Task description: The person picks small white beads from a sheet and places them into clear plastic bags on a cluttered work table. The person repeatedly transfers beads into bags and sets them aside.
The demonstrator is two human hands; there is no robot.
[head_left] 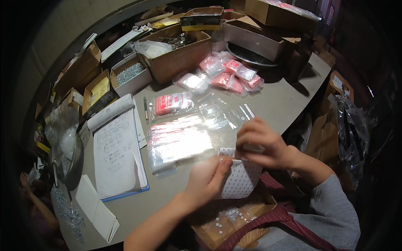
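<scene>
My left hand (205, 180) is closed on a white label sheet (240, 182) printed with rows of small dark marks, its thumb pressing on the front. The sheet is bent over along its upper edge. My right hand (264, 144) is at that edge with its fingers curled together, slightly blurred. Whatever is between its fingertips is hidden. Beneath the sheet, at my lap, an open cardboard box (205, 236) contains small white round pieces and clear plastic. A layered stack of clear zip bags (180, 144) lies on the table just left of my hands.
More clear bags (224, 111) and a red-printed bag pack (172, 103) lie beyond the stack, with bundled packs (234, 75) farther back. At left are a clipboard of handwritten paper (115, 150), a notepad (97, 209) and loose screws (71, 217). Boxes of hardware (180, 56) line the far edge.
</scene>
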